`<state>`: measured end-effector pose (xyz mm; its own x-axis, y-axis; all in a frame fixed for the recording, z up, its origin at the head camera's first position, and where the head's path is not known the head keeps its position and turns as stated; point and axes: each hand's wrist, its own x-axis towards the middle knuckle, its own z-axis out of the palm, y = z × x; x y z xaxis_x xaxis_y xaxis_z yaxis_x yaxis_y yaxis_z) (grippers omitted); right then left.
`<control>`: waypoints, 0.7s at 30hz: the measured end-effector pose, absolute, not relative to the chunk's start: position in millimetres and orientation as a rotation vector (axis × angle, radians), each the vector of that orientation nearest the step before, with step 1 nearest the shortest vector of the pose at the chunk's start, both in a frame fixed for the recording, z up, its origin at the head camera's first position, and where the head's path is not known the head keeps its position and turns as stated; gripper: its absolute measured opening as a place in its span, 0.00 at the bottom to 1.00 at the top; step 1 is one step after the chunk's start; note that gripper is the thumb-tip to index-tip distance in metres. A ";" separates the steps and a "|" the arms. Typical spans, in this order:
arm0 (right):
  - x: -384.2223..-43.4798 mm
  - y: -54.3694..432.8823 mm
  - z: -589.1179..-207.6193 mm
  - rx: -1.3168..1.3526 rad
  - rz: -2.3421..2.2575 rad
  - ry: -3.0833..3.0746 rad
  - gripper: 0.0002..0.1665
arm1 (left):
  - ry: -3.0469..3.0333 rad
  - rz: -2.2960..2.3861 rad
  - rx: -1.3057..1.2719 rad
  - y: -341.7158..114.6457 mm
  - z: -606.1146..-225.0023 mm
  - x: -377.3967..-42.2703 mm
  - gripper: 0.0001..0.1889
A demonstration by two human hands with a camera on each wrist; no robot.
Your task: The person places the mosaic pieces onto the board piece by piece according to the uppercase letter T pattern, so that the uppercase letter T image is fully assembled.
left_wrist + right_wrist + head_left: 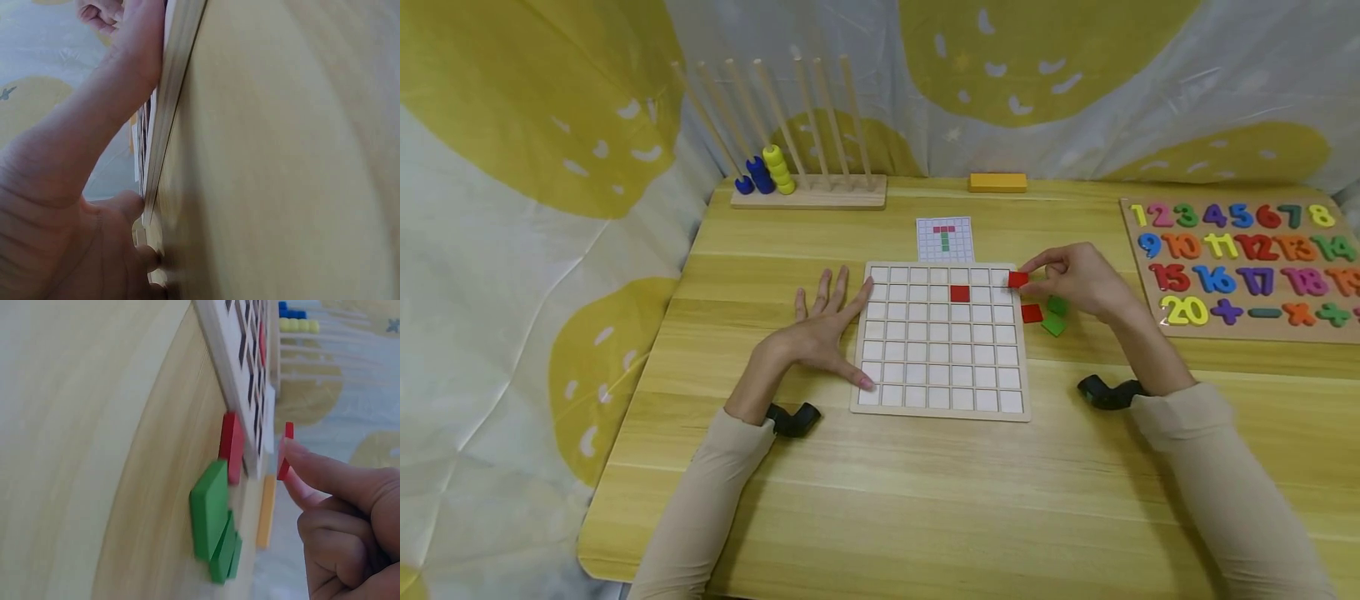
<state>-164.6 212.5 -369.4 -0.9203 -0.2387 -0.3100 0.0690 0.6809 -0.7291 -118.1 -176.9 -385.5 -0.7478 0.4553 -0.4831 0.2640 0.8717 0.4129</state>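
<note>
A white grid board with a wooden frame lies on the table, one red square tile sitting in a cell of its second row. My left hand rests on the board's left side with fingers spread, thumb on the lower left corner. Between thumb and forefinger my right hand pinches another red tile, raised by the board's upper right corner. Below that hand lie a loose red tile and several green tiles. A printed pattern card with a red and green T touches the board's far edge.
A peg rack with blue and yellow beads stands at the back left. A yellow-orange block lies at the back edge. To the right is a number puzzle board. A patterned curtain hangs behind the table.
</note>
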 end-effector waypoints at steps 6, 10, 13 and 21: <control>-164.6 186.8 -365.9 -0.136 -1.142 2.474 0.19 | 2.449 0.423 0.520 -176.2 -384.8 -118.4 0.80; -165.9 167.9 -365.8 -0.160 -1.140 2.462 0.18 | 2.449 0.425 0.519 -176.6 -384.4 -117.8 0.80; -166.5 156.4 -366.2 -0.187 -1.156 2.448 0.19 | 2.449 0.419 0.518 -176.7 -385.7 -118.2 0.80; -170.0 136.0 -370.3 -0.187 -1.167 2.436 0.18 | 2.448 0.417 0.520 -176.4 -386.2 -118.3 0.80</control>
